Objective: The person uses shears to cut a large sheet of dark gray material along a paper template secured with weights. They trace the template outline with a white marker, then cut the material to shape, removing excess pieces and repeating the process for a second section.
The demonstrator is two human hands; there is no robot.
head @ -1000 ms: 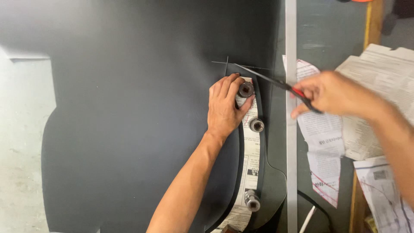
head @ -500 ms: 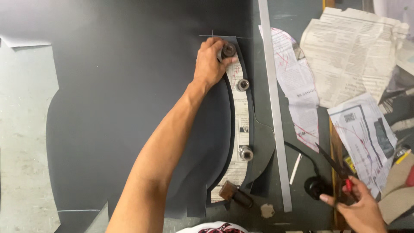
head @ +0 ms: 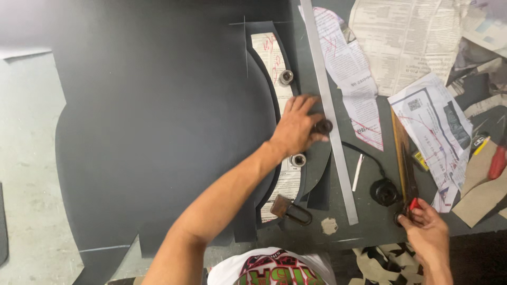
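My left hand (head: 297, 128) reaches across the dark grey sheet (head: 158, 132) and grips a small round metal weight (head: 324, 126) beside the long metal ruler (head: 327, 111). Under it lies a curved newspaper pattern (head: 270, 53) with two more round weights on it, one higher up (head: 285, 77) and one just below my hand (head: 298, 159). At the lower right, my right hand (head: 426, 235) holds the red handle of the scissors (head: 409, 179), which lie flat on the table along a wooden strip (head: 397, 137).
A padlock (head: 290, 209) sits at the pattern's lower end. Newspaper pieces (head: 406, 42) cover the upper right. A black round object with a cord (head: 385, 191), a white marker stick (head: 358, 171), a red-handled tool (head: 497, 161) and cardboard (head: 483, 190) lie at the right.
My left hand took the top weight off the pattern and carried it down toward the ruler. My right hand brought the scissors from the sheet down to the table at the lower right.
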